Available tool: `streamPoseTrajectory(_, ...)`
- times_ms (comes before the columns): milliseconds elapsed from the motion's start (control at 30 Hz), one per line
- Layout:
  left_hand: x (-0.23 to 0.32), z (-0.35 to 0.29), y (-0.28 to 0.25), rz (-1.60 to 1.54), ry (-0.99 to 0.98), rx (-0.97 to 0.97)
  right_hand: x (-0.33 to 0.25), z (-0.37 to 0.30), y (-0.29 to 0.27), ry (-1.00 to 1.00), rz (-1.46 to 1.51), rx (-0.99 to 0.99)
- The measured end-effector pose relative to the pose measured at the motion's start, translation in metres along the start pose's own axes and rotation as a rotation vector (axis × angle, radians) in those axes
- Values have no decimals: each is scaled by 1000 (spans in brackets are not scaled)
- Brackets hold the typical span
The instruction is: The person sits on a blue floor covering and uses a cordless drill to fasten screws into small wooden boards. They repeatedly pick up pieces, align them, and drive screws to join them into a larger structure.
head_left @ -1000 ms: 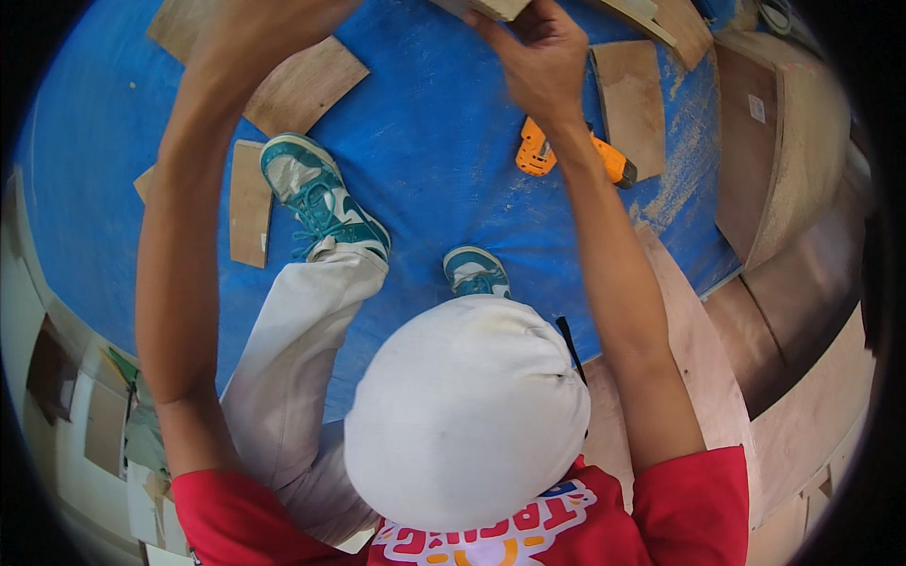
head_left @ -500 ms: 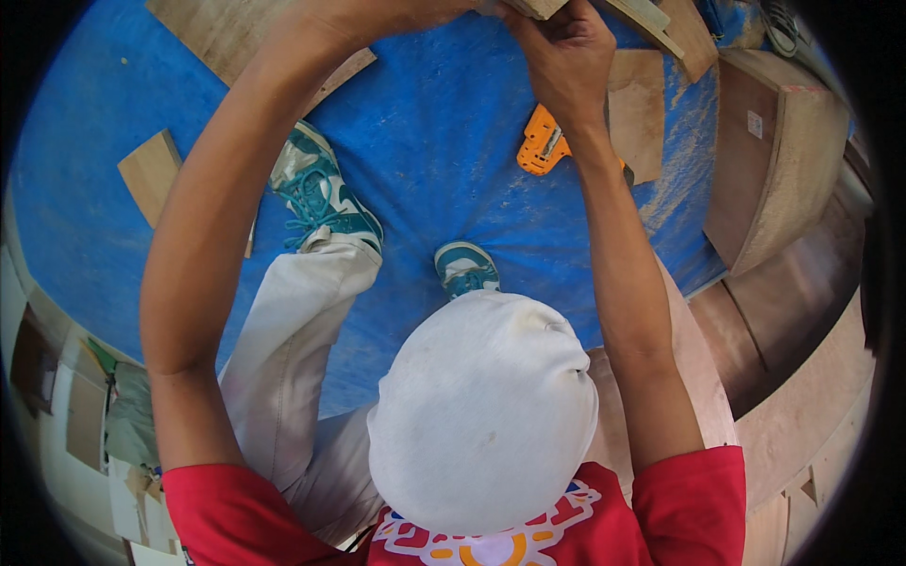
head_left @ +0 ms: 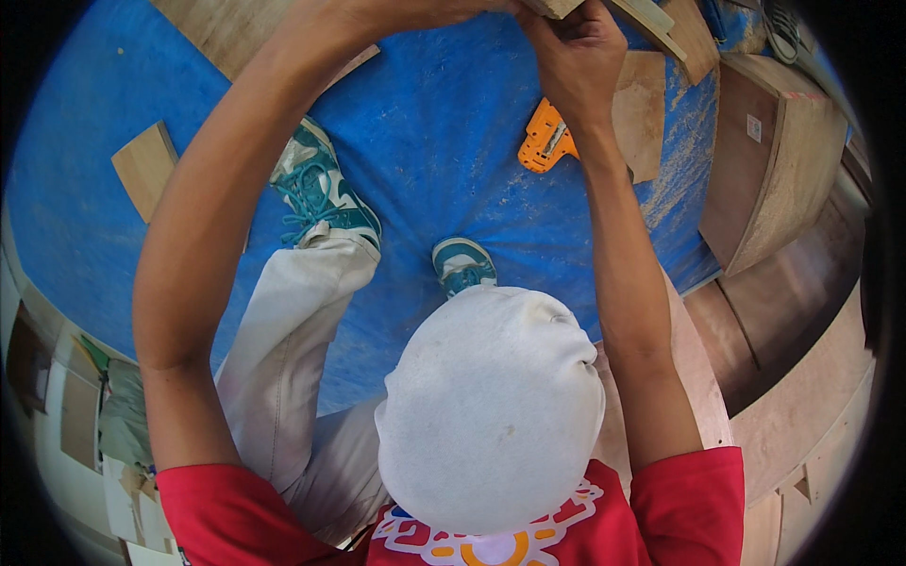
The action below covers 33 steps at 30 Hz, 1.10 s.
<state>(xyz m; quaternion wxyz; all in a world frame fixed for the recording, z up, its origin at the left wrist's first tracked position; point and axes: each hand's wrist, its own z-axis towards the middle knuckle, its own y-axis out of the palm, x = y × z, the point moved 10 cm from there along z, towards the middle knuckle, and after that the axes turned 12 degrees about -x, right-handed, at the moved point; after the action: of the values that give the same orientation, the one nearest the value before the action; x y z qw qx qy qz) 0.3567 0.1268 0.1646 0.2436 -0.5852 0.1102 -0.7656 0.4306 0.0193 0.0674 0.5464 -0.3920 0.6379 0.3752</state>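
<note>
Our right hand (head_left: 583, 64) pinches a wooden piece (head_left: 552, 7) at the top of the view, while our left hand (head_left: 486, 8) is mostly cut off there (so we cannot tell its grip). We judge the work unfinished: the piece is in hand, a small board (head_left: 145, 172) lies loose on the blue tarp (head_left: 425, 141), and an orange power tool (head_left: 547, 138) rests there, unheld. Whether anything is fastened to the piece, we cannot see.
</note>
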Motion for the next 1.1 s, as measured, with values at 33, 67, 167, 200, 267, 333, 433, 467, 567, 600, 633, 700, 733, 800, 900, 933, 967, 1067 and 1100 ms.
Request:
streamPoseTrajectory(33, 0, 0, 0, 3, -2, 5, -1, 1, 1, -13, 5, -5)
streamPoseTrajectory(67, -1, 0, 0, 5, -4, 10, -1, 1, 0, -10, 8, -2)
streamPoseTrajectory(167, -4, -1, 1, -17, -20, 20, 1, 0, -1, 13, -30, 1)
streamPoseTrajectory(200, -5, 0, 2, -30, -26, 23, 1, 0, -3, 30, -76, -2)
streamPoseTrajectory(267, -1, 2, 2, 15, 15, 23, 2, -1, -6, 61, -146, -4)
streamPoseTrajectory(333, 0, 2, 2, 14, 26, 15, 4, -2, -7, 90, -195, -5)
streamPoseTrajectory(433, -6, 0, 3, -39, -24, -2, 3, -2, -5, 52, -116, 6)
streamPoseTrajectory(467, -9, -2, 4, -41, -58, -3, 4, -2, -5, 51, -111, 16)
streamPoseTrajectory(567, -9, -5, 5, 7, -43, 3, 5, -3, -4, 32, -86, 35)
streamPoseTrajectory(600, -7, -6, 5, 31, -21, 7, 5, -3, -4, 17, -72, 34)
streamPoseTrajectory(633, -9, -6, 6, 12, -8, 9, 5, -3, -4, 2, -56, 33)
streamPoseTrajectory(700, -11, -5, 8, -27, 13, 15, 6, -2, -4, 24, -118, 8)
streamPoseTrajectory(733, -14, -4, 10, -17, 3, -4, 6, 0, -4, 34, -148, -4)
streamPoseTrajectory(800, -19, -3, 12, 0, -19, -41, 4, 2, -2, 22, -105, -20)
streamPoseTrajectory(900, -15, -1, 9, -12, 44, -23, -1, 1, 1, 63, -57, -40)
streamPoseTrajectory(933, -15, -1, 9, -25, 52, -22, -2, -1, 3, 86, -45, -49)
streamPoseTrajectory(967, -14, -1, 9, -38, 60, -20, -5, -4, 3, 64, 11, -21)
streamPoseTrajectory(1067, -12, -3, 9, -3, 77, -14, -8, -13, 3, -6, 92, 53)
streamPoseTrajectory(1100, -11, -3, 9, 22, 82, -13, -8, -14, 3, -37, 65, 69)
